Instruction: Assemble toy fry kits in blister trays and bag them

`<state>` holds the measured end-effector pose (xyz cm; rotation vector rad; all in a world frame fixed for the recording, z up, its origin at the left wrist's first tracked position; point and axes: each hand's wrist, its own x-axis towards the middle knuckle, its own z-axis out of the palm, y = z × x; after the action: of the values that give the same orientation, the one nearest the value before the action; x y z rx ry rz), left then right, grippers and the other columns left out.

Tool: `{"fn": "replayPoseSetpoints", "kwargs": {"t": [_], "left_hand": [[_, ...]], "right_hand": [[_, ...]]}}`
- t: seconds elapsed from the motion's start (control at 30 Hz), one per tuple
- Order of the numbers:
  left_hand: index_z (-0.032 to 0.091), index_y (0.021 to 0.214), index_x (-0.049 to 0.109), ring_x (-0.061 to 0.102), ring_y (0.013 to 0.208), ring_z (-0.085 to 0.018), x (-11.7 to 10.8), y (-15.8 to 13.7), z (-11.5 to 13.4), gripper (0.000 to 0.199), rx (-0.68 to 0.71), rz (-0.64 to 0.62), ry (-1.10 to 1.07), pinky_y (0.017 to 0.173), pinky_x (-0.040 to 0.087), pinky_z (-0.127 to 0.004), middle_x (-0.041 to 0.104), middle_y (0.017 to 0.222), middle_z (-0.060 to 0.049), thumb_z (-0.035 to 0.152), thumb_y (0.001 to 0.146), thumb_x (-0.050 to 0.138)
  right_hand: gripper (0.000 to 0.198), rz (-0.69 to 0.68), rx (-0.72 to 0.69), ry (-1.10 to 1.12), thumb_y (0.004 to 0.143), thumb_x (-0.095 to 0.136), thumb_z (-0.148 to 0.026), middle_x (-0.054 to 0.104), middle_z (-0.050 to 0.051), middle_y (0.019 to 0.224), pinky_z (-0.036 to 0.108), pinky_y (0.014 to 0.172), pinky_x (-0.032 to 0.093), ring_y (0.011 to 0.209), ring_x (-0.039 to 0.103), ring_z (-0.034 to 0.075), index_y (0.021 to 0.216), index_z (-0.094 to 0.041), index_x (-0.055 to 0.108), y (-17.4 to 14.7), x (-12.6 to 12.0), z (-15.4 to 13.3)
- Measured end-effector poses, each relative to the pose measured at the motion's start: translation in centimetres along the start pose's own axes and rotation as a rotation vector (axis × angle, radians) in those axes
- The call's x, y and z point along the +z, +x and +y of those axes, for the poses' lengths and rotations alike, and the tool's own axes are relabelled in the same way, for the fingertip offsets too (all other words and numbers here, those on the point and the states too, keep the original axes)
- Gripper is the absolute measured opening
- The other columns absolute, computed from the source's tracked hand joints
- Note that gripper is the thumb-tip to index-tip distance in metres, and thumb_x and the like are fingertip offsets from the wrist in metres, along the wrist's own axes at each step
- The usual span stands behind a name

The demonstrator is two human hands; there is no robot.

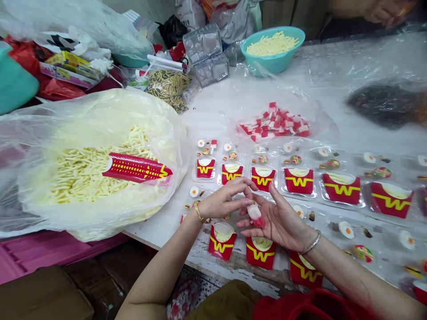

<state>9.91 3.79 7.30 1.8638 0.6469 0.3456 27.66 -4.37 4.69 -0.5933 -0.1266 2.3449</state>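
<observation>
My left hand (230,199), with a gold bracelet at its wrist, reaches over my right palm. Its fingers curl toward the thumb, which touches the white end of the small red-and-white toy ice lollies (255,214); whatever lies between the fingertips is hidden. Palm up, my right hand (283,222) holds these lollies in its partly spread fingers. Below both hands are clear blister trays with red fries boxes (260,252) marked by a yellow zigzag. In the back row, the leftmost tray has a toy lolly (213,146) beside a toy egg (200,143).
A heap of toy lollies (276,122) lies on plastic behind the trays. To the left, a big plastic bag (160,115) holds pale toy fries and a red carton (136,168). A teal bowl (273,64) of fries stands behind. A co-worker's hand (388,11) shows at the upper right.
</observation>
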Motion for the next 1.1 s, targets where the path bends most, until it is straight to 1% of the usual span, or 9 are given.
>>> {"fn": "replayPoseSetpoints", "kwargs": {"t": [0.13, 0.2, 0.3, 0.4, 0.5, 0.63, 0.77, 0.97, 1.1], "left_hand": [[0.017, 0.083, 0.055, 0.057, 0.081, -0.014, -1.8, -1.1, 0.2, 0.019, -0.079, 0.303, -0.129, 0.075, 0.046, -0.026, 0.059, 0.089, -0.006, 0.035, 0.09, 0.051], [0.017, 0.084, 0.053, 0.054, 0.065, -0.011, -2.8, -1.6, -0.8, 0.021, -0.137, 0.52, -0.157, 0.062, 0.045, -0.022, 0.057, 0.074, -0.002, 0.038, 0.088, 0.054], [0.016, 0.084, 0.051, 0.056, 0.061, -0.01, -3.9, -1.5, -3.3, 0.025, -0.177, 0.777, -0.149, 0.056, 0.044, -0.02, 0.057, 0.067, 0.001, 0.04, 0.085, 0.059], [0.017, 0.084, 0.051, 0.058, 0.064, -0.011, -4.4, -0.3, -6.1, 0.022, -0.178, 0.873, -0.064, 0.056, 0.043, -0.019, 0.057, 0.069, 0.001, 0.038, 0.085, 0.057], [0.017, 0.082, 0.05, 0.057, 0.064, -0.01, -4.7, 2.0, -7.9, 0.015, -0.119, 0.913, 0.153, 0.059, 0.042, -0.021, 0.054, 0.07, 0.002, 0.031, 0.088, 0.052], [0.018, 0.082, 0.049, 0.055, 0.069, -0.012, -5.3, 5.6, -9.1, 0.011, -0.017, 0.906, 0.39, 0.066, 0.041, -0.024, 0.055, 0.074, 0.0, 0.024, 0.091, 0.046], [0.017, 0.081, 0.049, 0.054, 0.074, -0.015, -5.3, 8.2, -9.9, 0.011, 0.002, 0.823, 0.596, 0.07, 0.041, -0.026, 0.057, 0.079, -0.004, 0.019, 0.091, 0.044], [0.014, 0.09, 0.056, 0.057, 0.086, -0.019, -4.3, 8.9, -10.2, 0.016, -0.031, 0.515, 0.956, 0.076, 0.042, -0.03, 0.062, 0.093, -0.009, 0.015, 0.091, 0.04], [0.015, 0.096, 0.06, 0.054, 0.097, -0.023, -3.5, 8.0, -9.2, 0.019, 0.059, 0.29, 1.171, 0.086, 0.039, -0.037, 0.062, 0.102, -0.01, 0.016, 0.09, 0.042]], "right_hand": [[0.059, 0.059, -0.035, 0.038, 0.09, 0.032, -0.065, 0.062, 0.009, 0.099, 0.046, 0.088, 0.046, 0.093, 0.065, 0.027, 0.131, -0.022, 0.035, 0.0, -0.4, -0.1], [0.057, 0.069, -0.045, 0.061, 0.089, 0.034, -0.064, 0.062, 0.009, 0.097, 0.045, 0.087, 0.047, 0.094, 0.065, 0.028, 0.128, -0.022, 0.035, 0.0, -0.5, -0.1], [0.054, 0.071, -0.052, 0.08, 0.089, 0.035, -0.064, 0.062, 0.009, 0.096, 0.046, 0.085, 0.047, 0.095, 0.065, 0.028, 0.123, -0.022, 0.036, 0.1, -0.6, -0.2], [0.054, 0.076, -0.05, 0.088, 0.089, 0.035, -0.065, 0.061, 0.011, 0.101, 0.046, 0.086, 0.047, 0.098, 0.063, 0.029, 0.122, -0.022, 0.037, 0.0, -0.5, -0.3], [0.054, 0.079, -0.043, 0.102, 0.089, 0.036, -0.063, 0.06, 0.013, 0.106, 0.045, 0.087, 0.047, 0.103, 0.061, 0.029, 0.125, -0.023, 0.036, -0.4, -0.1, -0.3], [0.049, 0.085, -0.047, 0.091, 0.091, 0.035, -0.061, 0.06, 0.013, 0.108, 0.046, 0.089, 0.045, 0.104, 0.061, 0.029, 0.123, -0.024, 0.039, -1.1, 0.2, -0.2], [0.052, 0.107, -0.064, 0.073, 0.09, 0.033, -0.064, 0.059, 0.012, 0.11, 0.046, 0.088, 0.045, 0.1, 0.061, 0.029, 0.124, -0.025, 0.038, -1.7, 0.1, 0.0], [0.058, 0.117, -0.087, 0.059, 0.09, 0.032, -0.065, 0.059, 0.011, 0.106, 0.045, 0.086, 0.046, 0.099, 0.06, 0.03, 0.129, -0.023, 0.036, -1.8, 0.0, 0.0], [0.055, 0.108, -0.089, 0.061, 0.091, 0.031, -0.063, 0.06, 0.009, 0.099, 0.041, 0.08, 0.049, 0.089, 0.062, 0.025, 0.126, -0.022, 0.041, -2.8, 1.1, -0.8]]}}
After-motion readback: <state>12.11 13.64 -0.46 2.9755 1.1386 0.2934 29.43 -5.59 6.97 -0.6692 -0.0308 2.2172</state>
